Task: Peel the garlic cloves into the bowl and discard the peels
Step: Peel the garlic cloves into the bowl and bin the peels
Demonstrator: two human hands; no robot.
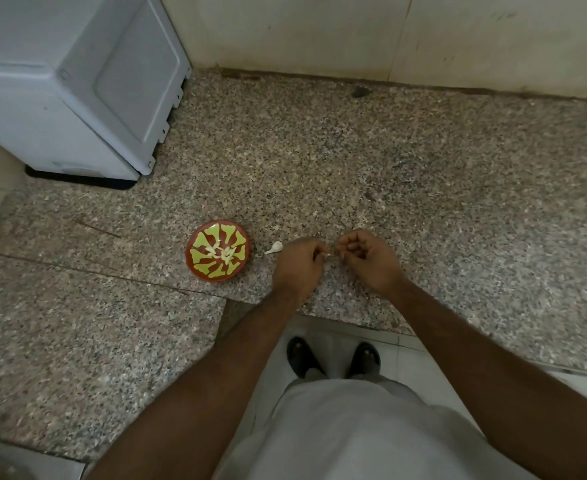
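A red bowl (217, 250) with a yellow-green pattern sits on the speckled granite counter (319, 161); several peeled garlic cloves (222, 253) lie in its middle. One unpeeled white clove (275, 247) rests on the counter between the bowl and my hands. My left hand (297, 266) and my right hand (366, 258) meet just right of it, both with curled fingers pinching a small pale garlic clove (328, 254) between them. Most of that clove is hidden by my fingers.
A grey-white appliance (77, 84) stands at the back left of the counter. A pale wall (389, 32) runs along the back. The counter's front edge (337, 322) is chipped and stepped near my body, with my feet in dark sandals (333, 358) below.
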